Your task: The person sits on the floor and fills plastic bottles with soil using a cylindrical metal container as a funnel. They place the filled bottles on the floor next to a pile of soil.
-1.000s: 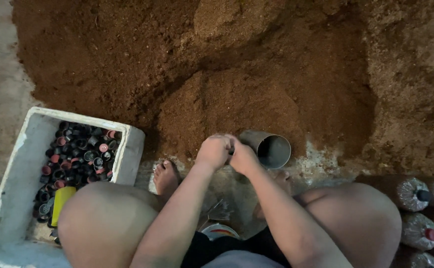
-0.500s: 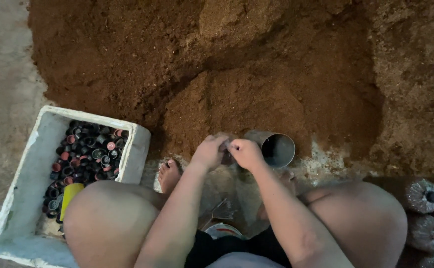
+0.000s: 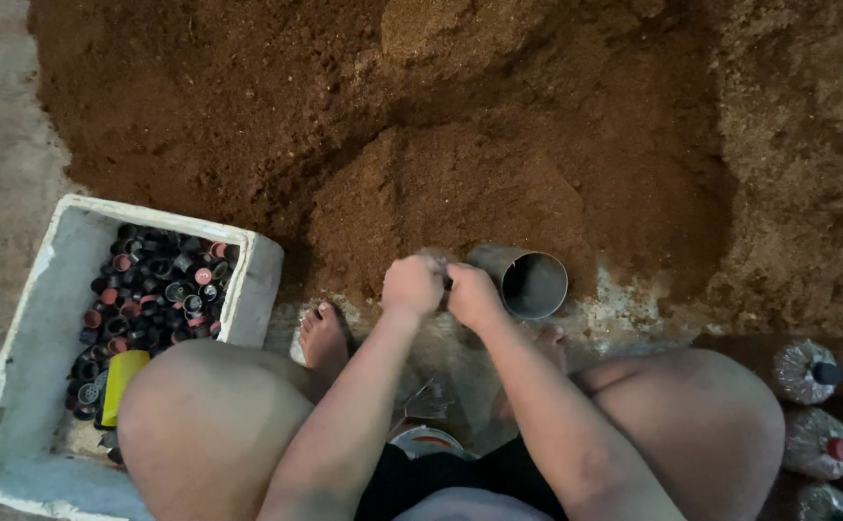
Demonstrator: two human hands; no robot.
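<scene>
At the floor's lower left corner stands a white foam box [image 3: 40, 338] holding dark, red and pink bottle caps [image 3: 151, 285] and a yellow object [image 3: 118, 384]. Just right of it a bare foot [image 3: 323, 335] rests on the floor. The left hand [image 3: 412, 286] and right hand [image 3: 473, 294] meet knuckle to knuckle at the foot of the brown substrate heap [image 3: 460, 193], fingers curled tight around something too hidden to tell. Just beside the right hand lies a grey pipe section [image 3: 526, 280], open end toward the camera. Filled plastic bags [image 3: 807, 371] lie at the right edge.
</scene>
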